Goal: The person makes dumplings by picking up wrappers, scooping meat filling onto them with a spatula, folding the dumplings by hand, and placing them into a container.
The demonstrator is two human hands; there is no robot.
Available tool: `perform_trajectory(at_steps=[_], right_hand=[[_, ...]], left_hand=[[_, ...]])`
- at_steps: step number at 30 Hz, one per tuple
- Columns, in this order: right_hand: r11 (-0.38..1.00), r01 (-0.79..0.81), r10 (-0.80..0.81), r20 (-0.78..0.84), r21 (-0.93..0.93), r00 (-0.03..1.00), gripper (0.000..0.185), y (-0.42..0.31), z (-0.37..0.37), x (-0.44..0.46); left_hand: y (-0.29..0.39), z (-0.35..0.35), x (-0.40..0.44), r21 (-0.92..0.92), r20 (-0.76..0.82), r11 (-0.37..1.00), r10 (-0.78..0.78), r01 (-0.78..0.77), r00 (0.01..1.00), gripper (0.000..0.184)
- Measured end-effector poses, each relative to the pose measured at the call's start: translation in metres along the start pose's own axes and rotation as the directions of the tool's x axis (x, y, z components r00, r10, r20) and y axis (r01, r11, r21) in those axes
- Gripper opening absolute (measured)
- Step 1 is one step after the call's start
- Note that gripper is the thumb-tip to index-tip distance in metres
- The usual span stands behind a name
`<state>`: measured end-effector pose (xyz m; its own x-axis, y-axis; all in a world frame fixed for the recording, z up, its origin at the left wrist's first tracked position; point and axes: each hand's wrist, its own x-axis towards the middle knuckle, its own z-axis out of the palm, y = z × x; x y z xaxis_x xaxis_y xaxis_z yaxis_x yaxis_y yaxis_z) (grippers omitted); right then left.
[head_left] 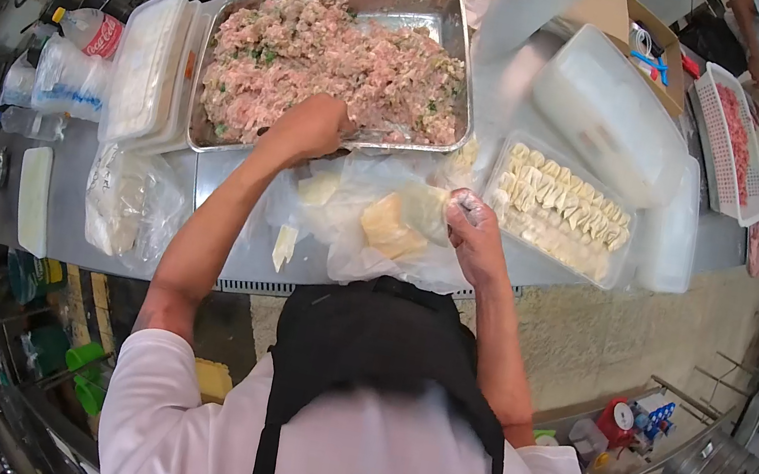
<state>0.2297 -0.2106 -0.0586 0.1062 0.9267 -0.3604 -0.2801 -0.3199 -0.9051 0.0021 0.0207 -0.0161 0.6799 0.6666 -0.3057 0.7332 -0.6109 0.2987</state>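
Observation:
My left hand is closed at the near rim of a metal tray heaped with raw minced meat filling flecked with green. A thin dark-ended tool shows beside its fingers; most of it is hidden, so its kind is unclear. Between the thumb and fingers of my right hand is a pale, thin dumpling wrapper. Just left of that, a stack of yellowish wrappers lies on crumpled clear plastic. To the right, a clear plastic container holds rows of folded dumplings.
Stacked lidded containers, a plastic bag and a cola bottle stand left. A large translucent tub sits behind the dumplings. At far right are a white basket of meat and another person's arm.

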Motion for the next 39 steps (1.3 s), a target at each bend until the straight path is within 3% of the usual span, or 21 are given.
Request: perform_trajectory(at_steps=[1,3,4,6,8,10,12,14,15,17,18,19,21,24,27,29,31,33,34,37,39], right_hand=[[0.998,-0.058,0.058,0.021,0.015,0.998,0.027,0.001,-0.006,0.002],[0.831,0.060,-0.096,0.036,0.553,0.995,0.045,0.006,-0.004,0.003],[0.831,0.064,-0.098,0.033,0.553,0.995,0.045,0.005,-0.004,0.004],[0.623,0.009,-0.152,0.110,0.782,0.982,0.058,0.002,-0.005,0.003],[0.530,-0.007,-0.203,0.134,0.848,0.970,0.060,-0.006,0.001,0.003],[0.432,-0.023,-0.263,0.150,0.902,0.953,0.062,-0.007,0.007,0.009],[0.523,0.040,-0.185,0.068,0.851,0.980,0.058,-0.002,0.013,0.020],[0.486,0.043,-0.161,0.041,0.873,0.986,0.055,-0.010,0.023,0.026],[0.453,0.034,-0.132,0.029,0.891,0.991,0.053,-0.016,0.026,0.029],[0.396,0.032,-0.120,0.017,0.918,0.993,0.050,-0.027,0.030,0.031],[0.340,0.022,-0.103,0.014,0.940,0.995,0.048,-0.029,0.031,0.033],[0.340,0.022,-0.104,0.014,0.940,0.994,0.048,-0.030,0.030,0.037],[0.351,0.119,0.066,-0.151,0.929,0.986,0.046,-0.029,0.027,0.042],[0.421,0.217,0.180,-0.316,0.881,0.932,0.044,-0.034,0.032,0.038],[0.470,0.218,0.046,-0.270,0.855,0.962,0.041,-0.024,0.030,0.043],[0.478,0.237,0.047,-0.294,0.846,0.955,0.041,-0.016,0.018,0.047],[0.476,0.275,0.053,-0.340,0.835,0.939,0.041,-0.017,0.004,0.044],[0.485,0.383,0.037,-0.456,0.786,0.889,0.042,-0.023,-0.007,0.035],[0.520,0.380,0.024,-0.458,0.765,0.888,0.042,-0.028,-0.008,0.031],[0.491,0.362,0.042,-0.437,0.792,0.899,0.039,-0.019,-0.012,0.035],[0.499,0.360,0.017,-0.424,0.788,0.905,0.039,-0.018,-0.010,0.037]], left_hand=[[-0.004,-0.006,0.000,0.001,-0.008,1.000,0.001,-0.001,1.000,0.020],[-0.017,-0.015,-0.003,-0.380,-0.037,0.908,0.178,-0.178,0.983,0.027],[-0.022,-0.014,-0.004,-0.499,-0.056,0.845,0.192,-0.194,0.980,0.034],[-0.020,-0.021,-0.012,-0.592,-0.055,0.791,0.150,-0.154,0.987,0.030],[-0.006,-0.034,-0.029,-0.678,-0.046,0.726,0.112,-0.113,0.993,0.026],[0.006,-0.041,-0.045,-0.838,0.083,0.544,0.033,0.052,0.996,0.028],[0.020,-0.034,-0.056,-0.863,0.016,0.505,0.067,-0.020,0.998,0.028],[0.032,-0.019,-0.063,-0.884,-0.074,0.458,0.057,-0.092,0.996,0.031],[0.035,-0.006,-0.063,-0.883,-0.073,0.460,0.066,-0.095,0.995,0.031],[0.043,0.024,-0.061,-0.786,-0.305,0.534,0.102,-0.311,0.947,0.033],[0.053,0.034,-0.060,-0.486,-0.545,0.732,0.173,-0.478,0.820,0.032],[0.053,0.037,-0.066,-0.486,-0.546,0.732,0.173,-0.478,0.820,0.032],[0.055,0.037,-0.080,-0.356,-0.417,0.889,0.124,-0.288,0.900,0.029],[0.077,0.012,-0.094,-0.393,-0.453,0.866,0.111,-0.310,0.885,0.030],[0.079,0.025,-0.085,-0.343,-0.547,0.858,0.149,-0.383,0.824,0.031],[0.065,0.031,-0.077,-0.384,-0.365,0.868,0.172,-0.316,0.915,0.035],[0.050,0.013,-0.079,-0.354,-0.368,0.880,0.181,-0.317,0.912,0.042],[0.033,-0.002,-0.073,-0.231,-0.392,0.948,0.115,-0.219,0.913,0.045],[0.039,-0.020,-0.070,-0.173,-0.295,0.983,0.008,-0.062,0.955,0.042],[0.023,-0.008,-0.036,0.018,-0.257,1.000,0.023,-0.020,0.966,0.038],[0.023,0.007,-0.007,0.031,-0.186,0.999,0.016,-0.010,0.982,0.038]])
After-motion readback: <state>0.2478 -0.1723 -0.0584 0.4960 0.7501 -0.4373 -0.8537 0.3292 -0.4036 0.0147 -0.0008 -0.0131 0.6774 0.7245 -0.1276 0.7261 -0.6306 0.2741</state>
